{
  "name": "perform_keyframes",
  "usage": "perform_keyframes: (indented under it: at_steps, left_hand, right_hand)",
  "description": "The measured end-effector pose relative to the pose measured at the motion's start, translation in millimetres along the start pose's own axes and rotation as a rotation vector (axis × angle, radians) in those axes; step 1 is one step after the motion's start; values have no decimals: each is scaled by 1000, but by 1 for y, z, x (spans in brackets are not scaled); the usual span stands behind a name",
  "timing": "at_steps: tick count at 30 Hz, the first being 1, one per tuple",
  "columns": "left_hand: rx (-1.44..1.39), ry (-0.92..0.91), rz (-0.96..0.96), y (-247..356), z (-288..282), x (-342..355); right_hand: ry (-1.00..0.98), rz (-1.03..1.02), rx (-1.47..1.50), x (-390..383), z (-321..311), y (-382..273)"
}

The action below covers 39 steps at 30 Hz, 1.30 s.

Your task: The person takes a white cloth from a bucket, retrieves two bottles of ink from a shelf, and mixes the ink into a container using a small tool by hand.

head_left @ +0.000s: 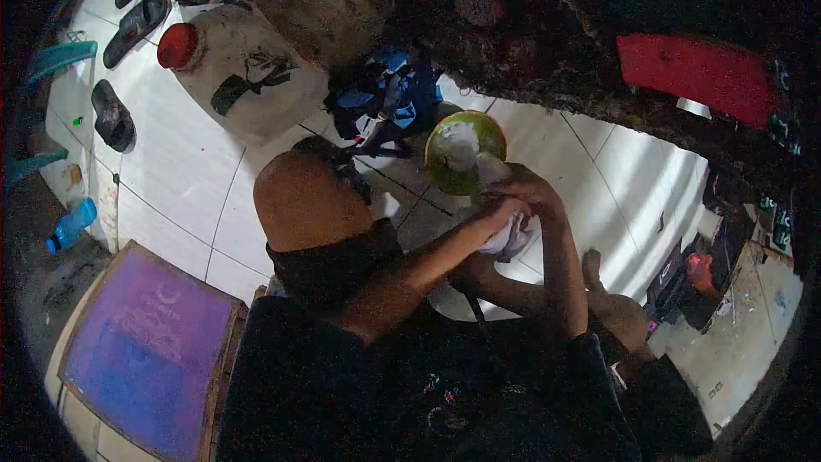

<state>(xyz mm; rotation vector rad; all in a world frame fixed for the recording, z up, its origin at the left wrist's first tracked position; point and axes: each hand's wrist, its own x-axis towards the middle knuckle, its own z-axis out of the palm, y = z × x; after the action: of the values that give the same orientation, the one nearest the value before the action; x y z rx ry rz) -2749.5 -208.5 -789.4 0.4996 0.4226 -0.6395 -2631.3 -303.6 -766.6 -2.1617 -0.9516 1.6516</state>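
Observation:
A round green bowl (441, 173) with whitish, soft-looking stuff in it stands on the tiled floor in front of me. Just past its near right edge, my right hand (528, 190) bends over with its fingers curled round whitish, cloth-like material. My left hand (506, 216) presses against it from below, closed on the same bunch. Part of that pale, crumpled cloth (511, 239) hangs out under the hands. Its exact kind is hard to make out, and the fingers partly cover it.
Blue and dark scraps (389, 98) lie behind the bowl. A large whitish container (274, 111) with a red cap (178, 45) stands farther left, near dark sandals (114, 115). A purple-blue framed screen (154, 342) lies at left, a blue bottle (72, 224) beyond it.

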Motion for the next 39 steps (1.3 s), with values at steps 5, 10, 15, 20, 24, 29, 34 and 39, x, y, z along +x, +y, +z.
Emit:
perform_keyframes:
  at_steps: [5,10,15,20,24,29,34,39]
  left_hand:
    - [-98,84,-139,19,-2,-30]
    - [159,41,144,19,0,-49]
    - [321,51,284,10,-10,-51]
    - [596,88,403,40,-4,-75]
    - [328,172,291,4,-19,-46]
    - [-241,-105,-133,-66,-41,26]
    - [-21,-192,95,-60,-36,7]
    - [118,-71,-43,-6,-16,-26]
  right_hand:
    - [-11,78,-79,14,-27,-74]
    - [92,38,-256,16,-20,-63]
    - [303,68,565,22,22,-28]
    - [407,258,320,30,23,-19]
    - [480,378,586,31,6,-48]
    - [547,324,432,34,16,-49]
    - [461,265,403,25,11,-55]
    - [490,351,581,27,17,-47]
